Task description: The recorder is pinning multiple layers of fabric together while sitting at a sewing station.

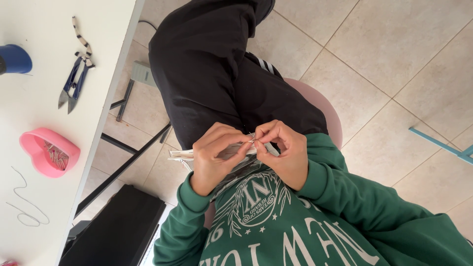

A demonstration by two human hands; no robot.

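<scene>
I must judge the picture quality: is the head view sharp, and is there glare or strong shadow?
Head view: soft, even daylight, no glare; the left hand and right hand are fairly sharp, but the small silvery piece pinched between them is too tiny to resolve; the white table is bright, nearly washed out; the pink heart-shaped dish stays clear.

Snips [73, 88] lie on the table [39, 197], probably beside the dish [48, 151]

Matt green cloth sweatshirt [315, 231], glossy pink plastic heart dish [48, 151], smooth white tabletop [44, 113], shiny metal snips [72, 88].
</scene>
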